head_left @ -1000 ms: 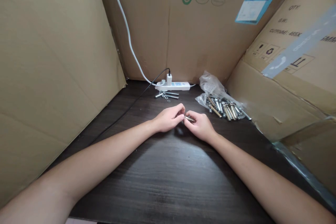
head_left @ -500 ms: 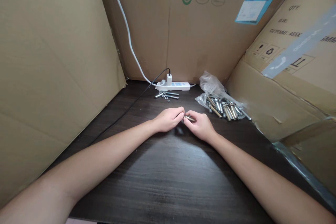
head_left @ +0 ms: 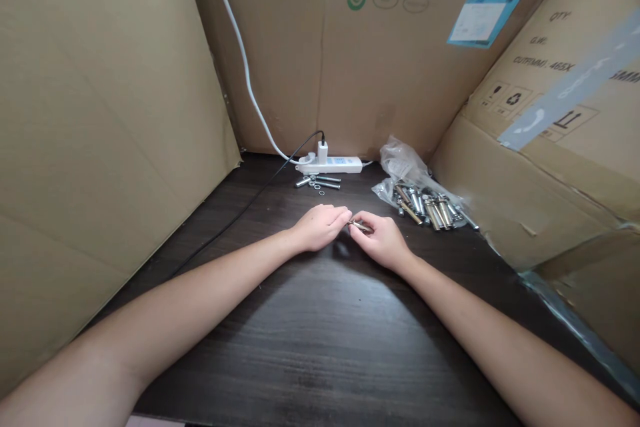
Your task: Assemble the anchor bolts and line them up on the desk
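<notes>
My right hand (head_left: 381,240) is closed around a brass-coloured expansion bolt (head_left: 364,227), held just above the table with its tip pointing left. My left hand (head_left: 323,227) meets that tip, its fingers pressed together over the bolt's end; the small part under them is hidden. To the right, silver and brass-coloured expansion bolts (head_left: 434,208) lie in a pile spilling from a clear plastic bag (head_left: 403,161). Beyond my hands rest several silver bolt parts (head_left: 327,185) and loose washers (head_left: 321,193).
A white power strip (head_left: 345,164) with a plugged-in charger (head_left: 323,150) lies at the back. From it a black cable (head_left: 245,210) runs across the dark table (head_left: 320,353) on the left. Cardboard boxes (head_left: 280,80) wall in the left, back and right sides.
The fingers of my left hand have shifted slightly and straightened at the bolt's end. My right hand holds the bolt in the same place.
</notes>
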The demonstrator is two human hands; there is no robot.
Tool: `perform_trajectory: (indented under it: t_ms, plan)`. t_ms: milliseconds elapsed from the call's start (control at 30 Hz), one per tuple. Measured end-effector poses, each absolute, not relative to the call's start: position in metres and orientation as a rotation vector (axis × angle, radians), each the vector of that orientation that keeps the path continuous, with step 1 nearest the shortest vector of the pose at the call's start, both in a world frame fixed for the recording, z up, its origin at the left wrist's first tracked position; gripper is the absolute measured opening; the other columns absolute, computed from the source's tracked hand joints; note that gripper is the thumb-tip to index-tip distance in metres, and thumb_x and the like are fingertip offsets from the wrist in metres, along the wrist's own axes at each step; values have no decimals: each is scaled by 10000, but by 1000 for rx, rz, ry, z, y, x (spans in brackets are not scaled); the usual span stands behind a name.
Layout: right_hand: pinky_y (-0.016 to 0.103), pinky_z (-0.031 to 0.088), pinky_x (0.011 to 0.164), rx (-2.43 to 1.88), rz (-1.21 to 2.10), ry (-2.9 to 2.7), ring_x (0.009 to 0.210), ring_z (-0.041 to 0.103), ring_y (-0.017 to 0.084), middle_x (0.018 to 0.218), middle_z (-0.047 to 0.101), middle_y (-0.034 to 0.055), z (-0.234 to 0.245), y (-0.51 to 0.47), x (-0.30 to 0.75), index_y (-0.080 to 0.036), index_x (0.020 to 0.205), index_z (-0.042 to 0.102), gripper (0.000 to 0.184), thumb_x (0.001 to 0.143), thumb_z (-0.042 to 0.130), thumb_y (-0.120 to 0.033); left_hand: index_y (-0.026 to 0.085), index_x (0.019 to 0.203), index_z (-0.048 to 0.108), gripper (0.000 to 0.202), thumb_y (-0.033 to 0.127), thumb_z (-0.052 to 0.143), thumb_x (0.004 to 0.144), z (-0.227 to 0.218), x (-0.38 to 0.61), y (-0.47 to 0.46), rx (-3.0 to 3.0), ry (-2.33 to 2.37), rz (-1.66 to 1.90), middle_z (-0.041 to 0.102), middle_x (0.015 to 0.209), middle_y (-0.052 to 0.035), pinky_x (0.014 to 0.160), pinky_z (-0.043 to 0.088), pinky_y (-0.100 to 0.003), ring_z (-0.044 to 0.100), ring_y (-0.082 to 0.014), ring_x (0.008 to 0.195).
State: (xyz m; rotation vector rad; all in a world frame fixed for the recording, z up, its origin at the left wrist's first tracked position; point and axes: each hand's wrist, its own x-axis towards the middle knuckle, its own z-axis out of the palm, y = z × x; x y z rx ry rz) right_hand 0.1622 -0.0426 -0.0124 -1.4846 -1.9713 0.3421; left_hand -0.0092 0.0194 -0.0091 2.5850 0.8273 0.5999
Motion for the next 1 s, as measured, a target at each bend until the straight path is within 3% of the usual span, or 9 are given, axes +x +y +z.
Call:
perform_trajectory:
  t_ms: [167, 433, 800, 1000]
  plan:
    - [222, 410, 583, -1484, 355, -1957, 578, 578, 137, 664, 664, 0, -12, -43, 162, -197, 834, 666, 224, 813, 505, -350, 188, 851, 516, 233, 301, 331, 936, -5, -10, 16, 2557, 776, 587, 574, 771, 1, 684, 353, -261, 516, -153, 734]
    - [218, 396, 559, -1506, 345, -1923, 544, 549, 126, 626, 635, -6, -15, -42, 163, -190, 829, 656, 228, 815, 506, -362, 184, 701, 428, 333, 327, 275, 960, -6, -9, 16, 2538, 803, 643, 468, 667, 10, 632, 307, -249, 426, -133, 638]
    - [218, 394, 558, -1481, 364, -1903, 541, 545, 123, 630, 633, -8, -13, -42, 162, -189, 833, 654, 237, 828, 499, -368, 184, 701, 410, 281, 340, 356, 928, -4, -11, 13, 2322, 785, 681, 451, 642, 30, 594, 275, -232, 394, -110, 599]
    - [212, 386, 534, -1453, 363, -1826, 525, 531, 115, 636, 627, -10, -11, -43, 163, -182, 887, 623, 278, 870, 462, -408, 191, 659, 334, 210, 260, 311, 855, 0, 4, 9, 1468, 779, 783, 272, 540, 59, 443, 187, -201, 216, -79, 445]
